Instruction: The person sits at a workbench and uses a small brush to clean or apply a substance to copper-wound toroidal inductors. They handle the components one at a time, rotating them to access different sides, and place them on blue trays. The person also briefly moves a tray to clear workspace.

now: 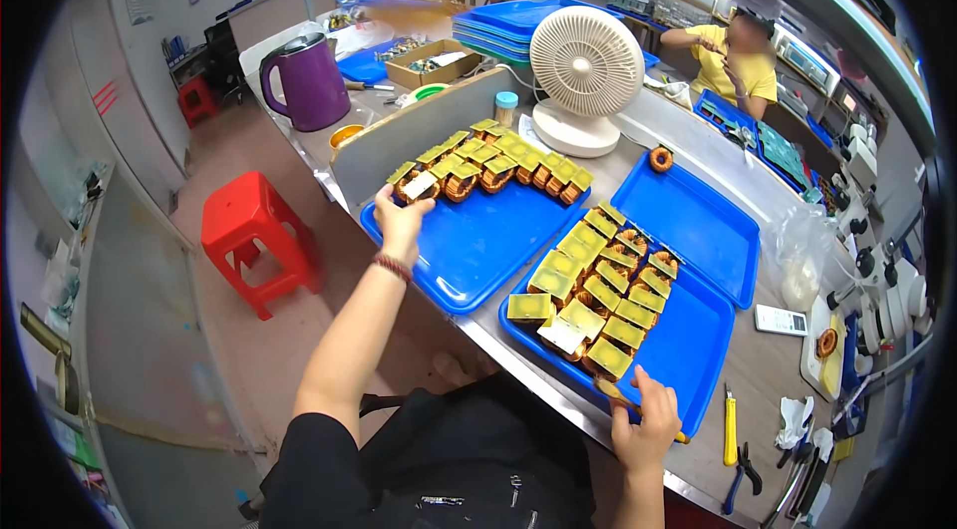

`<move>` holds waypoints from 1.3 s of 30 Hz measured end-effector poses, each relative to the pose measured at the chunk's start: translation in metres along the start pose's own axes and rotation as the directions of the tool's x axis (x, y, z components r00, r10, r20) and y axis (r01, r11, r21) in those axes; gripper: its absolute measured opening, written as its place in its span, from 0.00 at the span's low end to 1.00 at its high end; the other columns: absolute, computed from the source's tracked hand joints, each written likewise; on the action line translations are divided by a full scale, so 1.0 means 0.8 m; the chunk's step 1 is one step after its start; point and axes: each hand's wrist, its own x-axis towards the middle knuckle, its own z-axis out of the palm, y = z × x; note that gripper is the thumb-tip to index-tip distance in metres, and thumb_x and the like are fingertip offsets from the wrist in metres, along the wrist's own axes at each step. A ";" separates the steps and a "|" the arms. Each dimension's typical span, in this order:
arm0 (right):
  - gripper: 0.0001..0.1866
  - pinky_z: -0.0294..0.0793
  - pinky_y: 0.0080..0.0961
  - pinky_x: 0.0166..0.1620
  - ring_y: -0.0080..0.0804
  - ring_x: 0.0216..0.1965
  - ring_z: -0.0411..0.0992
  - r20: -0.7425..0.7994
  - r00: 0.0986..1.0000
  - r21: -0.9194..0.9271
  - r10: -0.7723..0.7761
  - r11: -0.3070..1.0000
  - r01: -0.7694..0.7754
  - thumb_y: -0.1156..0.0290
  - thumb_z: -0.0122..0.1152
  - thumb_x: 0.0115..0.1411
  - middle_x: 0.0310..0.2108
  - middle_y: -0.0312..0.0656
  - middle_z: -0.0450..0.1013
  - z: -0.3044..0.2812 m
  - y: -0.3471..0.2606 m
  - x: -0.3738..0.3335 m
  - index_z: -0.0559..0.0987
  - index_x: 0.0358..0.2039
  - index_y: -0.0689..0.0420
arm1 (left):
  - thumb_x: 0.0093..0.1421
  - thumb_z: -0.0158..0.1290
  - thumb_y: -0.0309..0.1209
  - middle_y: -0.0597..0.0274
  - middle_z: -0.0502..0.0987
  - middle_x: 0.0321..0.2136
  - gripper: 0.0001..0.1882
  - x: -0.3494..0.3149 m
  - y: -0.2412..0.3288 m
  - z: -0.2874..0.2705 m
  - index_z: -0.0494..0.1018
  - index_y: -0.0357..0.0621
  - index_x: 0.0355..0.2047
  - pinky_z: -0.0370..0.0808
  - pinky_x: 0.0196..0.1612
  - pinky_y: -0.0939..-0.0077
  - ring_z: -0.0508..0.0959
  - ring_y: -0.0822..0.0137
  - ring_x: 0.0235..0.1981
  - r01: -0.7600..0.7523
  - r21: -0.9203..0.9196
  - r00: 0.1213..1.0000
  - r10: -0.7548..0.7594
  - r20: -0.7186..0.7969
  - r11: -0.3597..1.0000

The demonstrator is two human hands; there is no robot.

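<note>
At the left tray's outer edge, my left hand (pixel 402 225) has its thumb and fingers closed around a copper-wound ring coil (pixel 420 186) with a whitish top plate. More coils with yellow-green square plates (pixel 495 167) stand in rows along the far side of that blue tray (pixel 478 255). My right hand (pixel 646 421) is at the front rim of the right blue tray (pixel 688 359), fingers bent. A yellow-brown piece (pixel 610 390) shows by its thumb and a yellow tip beyond its palm; whether they are one thing I cannot tell. Several rows of plated coils (pixel 598 295) fill this tray's left part.
Behind the trays stand a white fan (pixel 586 60), a purple kettle (pixel 307 85) and a blue-capped jar (pixel 506 108). A yellow cutter (pixel 731 426), pliers (pixel 743 479) and a white remote (pixel 781 321) lie at right. A red stool (pixel 254 230) is left. Two people sit across.
</note>
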 end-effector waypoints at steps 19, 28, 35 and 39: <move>0.18 0.64 0.24 0.47 0.31 0.39 0.68 0.026 0.885 0.689 0.466 0.632 -0.353 0.67 0.48 0.61 0.40 0.45 0.65 -0.056 -0.019 -0.054 0.63 0.47 0.67 | 0.53 0.54 0.20 0.55 0.72 0.38 0.15 -0.168 0.069 -0.069 0.60 0.39 0.37 0.72 0.42 0.75 0.74 0.69 0.39 0.070 -0.436 0.722 0.256 0.643 0.897; 0.07 0.64 0.22 0.20 0.33 0.20 0.70 0.103 0.994 0.215 -0.026 0.977 0.003 0.74 0.63 0.45 0.27 0.41 0.72 -0.039 -0.085 -0.046 0.73 0.21 0.57 | 0.45 0.59 0.17 0.50 0.69 0.41 0.22 -0.341 0.028 -0.108 0.60 0.40 0.37 0.71 0.46 0.72 0.73 0.64 0.43 0.010 -0.307 0.265 0.294 0.918 0.952; 0.14 0.68 0.22 0.32 0.33 0.29 0.69 0.088 0.958 0.113 0.272 0.953 -0.281 0.73 0.65 0.45 0.35 0.41 0.68 -0.091 -0.010 -0.021 0.72 0.33 0.58 | 0.44 0.62 0.20 0.55 0.72 0.37 0.19 -0.344 0.019 -0.122 0.65 0.39 0.33 0.72 0.38 0.79 0.75 0.70 0.36 0.046 -0.245 0.358 0.213 0.909 0.968; 0.38 0.66 0.17 0.38 0.20 0.32 0.64 -0.207 0.971 0.256 0.119 0.965 -0.064 0.82 0.61 0.47 0.32 0.38 0.65 -0.176 0.035 0.117 0.54 0.57 0.62 | 0.44 0.61 0.20 0.54 0.71 0.37 0.19 -0.348 0.027 -0.112 0.62 0.39 0.32 0.73 0.38 0.78 0.75 0.71 0.36 0.226 -0.203 0.324 0.123 0.938 0.953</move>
